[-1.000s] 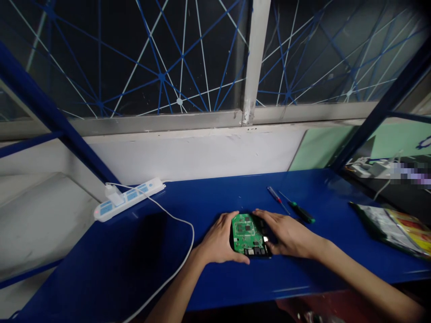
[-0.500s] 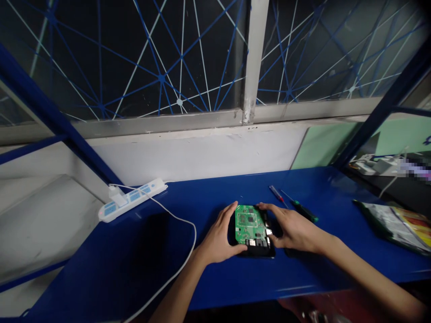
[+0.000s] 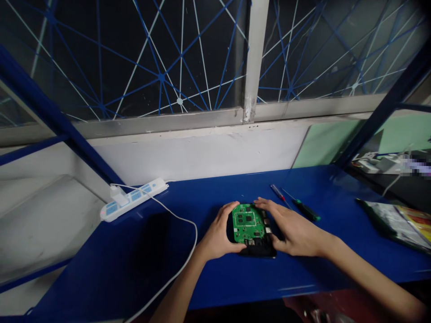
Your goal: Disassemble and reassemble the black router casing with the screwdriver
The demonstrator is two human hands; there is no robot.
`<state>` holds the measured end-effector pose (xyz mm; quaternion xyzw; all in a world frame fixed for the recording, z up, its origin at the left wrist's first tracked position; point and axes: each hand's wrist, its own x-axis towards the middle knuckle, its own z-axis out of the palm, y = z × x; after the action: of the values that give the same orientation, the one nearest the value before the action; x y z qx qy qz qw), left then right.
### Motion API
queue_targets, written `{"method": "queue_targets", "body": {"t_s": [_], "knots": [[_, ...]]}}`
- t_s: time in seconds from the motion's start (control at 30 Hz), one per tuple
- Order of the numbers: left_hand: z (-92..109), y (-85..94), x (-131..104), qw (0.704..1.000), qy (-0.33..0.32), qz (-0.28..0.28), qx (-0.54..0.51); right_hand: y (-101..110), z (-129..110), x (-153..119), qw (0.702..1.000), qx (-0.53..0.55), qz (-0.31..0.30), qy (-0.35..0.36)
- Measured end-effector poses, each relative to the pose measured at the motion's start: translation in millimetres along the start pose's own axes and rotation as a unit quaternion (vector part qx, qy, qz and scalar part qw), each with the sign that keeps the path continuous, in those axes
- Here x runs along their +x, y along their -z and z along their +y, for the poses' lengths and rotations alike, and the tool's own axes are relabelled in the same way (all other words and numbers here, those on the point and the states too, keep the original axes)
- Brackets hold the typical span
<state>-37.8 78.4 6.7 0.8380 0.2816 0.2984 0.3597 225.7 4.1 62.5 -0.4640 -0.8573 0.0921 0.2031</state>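
A dark window [image 3: 134,58] patterned with blue and white lines fills the wall ahead of me, above a white panel [image 3: 202,152] that meets the far edge of a blue table [image 3: 218,282]. Roughly midway between the table's far and near edges sits a green circuit board [image 3: 248,226], with a black casing [image 3: 259,250] showing along its near side. I can't tell whether the casing rests on the tabletop or is lifted a little.

The left hand [image 3: 220,233] is curved in a C, pinching the piece by its left side: fingertips at the far-left corner, thumb at the near-left one, palm standing off. The right hand [image 3: 296,231] pinches the opposite side, fingers over the far-right corner, thumb against the right side by the metal ports. So the board lies between both grips, its face uncovered.

Toward the far edge, beyond the right hand, lie a red screwdriver [image 3: 277,191] and a green-and-black screwdriver [image 3: 306,210]. A white power strip [image 3: 136,196] lies by the far-left corner.
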Motion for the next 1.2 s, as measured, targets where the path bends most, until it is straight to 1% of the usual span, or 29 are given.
{"method": "queue_targets", "body": {"t_s": [0.13, 0.23, 0.43, 0.53, 0.67, 0.8, 0.9, 1.0, 1.07, 1.13, 1.2], "knots": [[0.1, 1.0, -0.9, 1.0, 0.005, 0.006, -0.022, -13.2, -2.1, -4.5, 0.999, -0.033, 0.011, -0.004], [1.1, 1.5, -1.1, 1.0, 0.007, 0.003, -0.023, -23.0, -1.7, -6.4, 0.998, -0.053, 0.038, 0.007], [0.2, 1.3, -2.3, 0.999, 0.008, 0.001, -0.035, -31.9, -0.7, -8.5, 0.996, -0.049, 0.081, 0.001], [-0.1, 1.6, -3.1, 1.0, 0.01, -0.006, -0.015, -31.9, -4.2, -8.3, 0.995, -0.043, 0.084, -0.014], [5.5, 3.5, -2.3, 0.998, -0.001, -0.024, 0.056, -27.5, -9.9, -5.6, 0.996, -0.039, 0.072, -0.028], [19.6, 6.4, 1.4, 0.99, -0.025, -0.041, 0.136, -22.0, -16.0, 0.8, 0.996, -0.051, 0.065, -0.02], [33.7, 7.5, 5.7, 0.981, -0.049, -0.044, 0.183, -19.4, -23.0, 6.8, 0.996, -0.066, 0.065, 0.002], [45.8, 7.8, 9.8, 0.977, -0.073, -0.053, 0.192, -17.7, -29.5, 9.7, 0.994, -0.085, 0.072, 0.021], [49.5, 7.8, 11.2, 0.978, -0.083, -0.046, 0.185, -17.4, -30.9, 8.1, 0.993, -0.086, 0.08, 0.023], [48.8, 7.5, 10.9, 0.983, -0.081, -0.033, 0.158, -18.3, -29.5, 4.2, 0.994, -0.068, 0.086, 0.025], [44.5, 6.6, 8.7, 0.993, -0.063, -0.017, 0.102, -21.1, -26.4, -0.8, 0.995, -0.036, 0.092, 0.02]]}}
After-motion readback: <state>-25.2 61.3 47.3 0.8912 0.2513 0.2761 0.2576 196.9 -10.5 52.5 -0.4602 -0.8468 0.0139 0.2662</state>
